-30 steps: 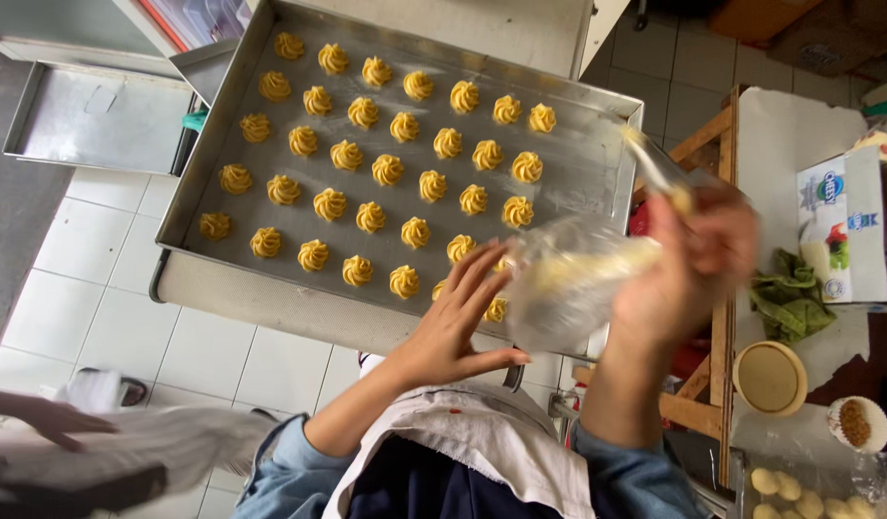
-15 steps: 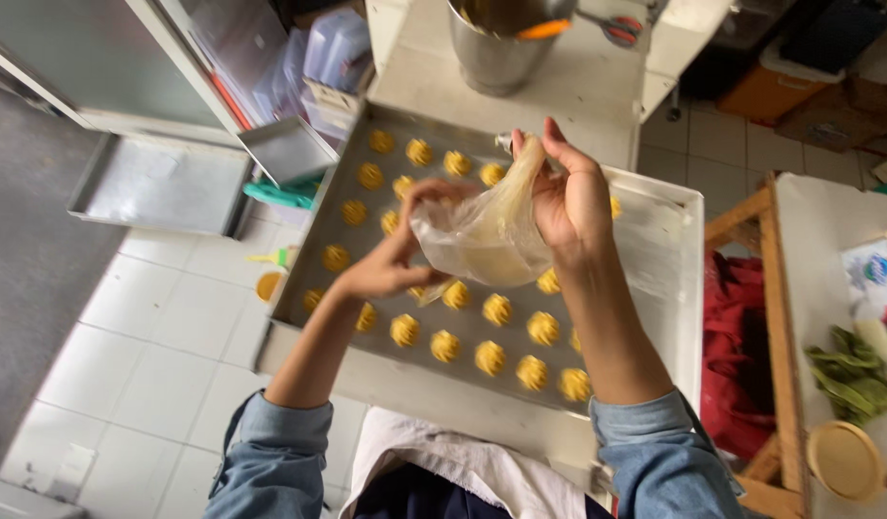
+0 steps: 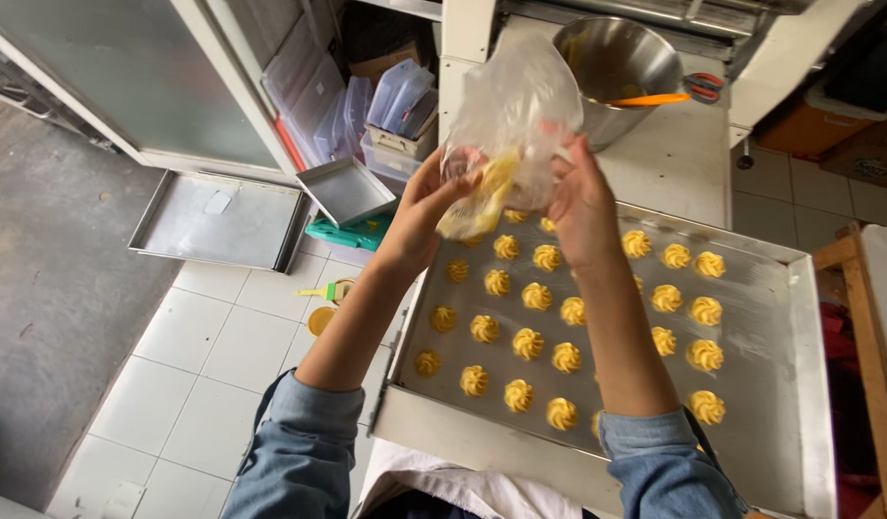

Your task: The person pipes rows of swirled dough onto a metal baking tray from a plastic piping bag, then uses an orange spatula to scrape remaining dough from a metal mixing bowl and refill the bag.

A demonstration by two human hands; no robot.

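Above the baking tray (image 3: 780, 384), both raised hands, left (image 3: 426, 207) and right (image 3: 580, 197), grip a piping bag (image 3: 509, 115).

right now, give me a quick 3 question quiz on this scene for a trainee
1. True or false: both hands hold the piping bag.
2. What lies in the steel bowl: A) an orange spatula, B) a whisk, C) a ladle?
3. Which side of the baking tray has bare space, the person's left or right?

Key: 1 true, the left hand and right hand grip it. 2 A, orange spatula. 3 right.
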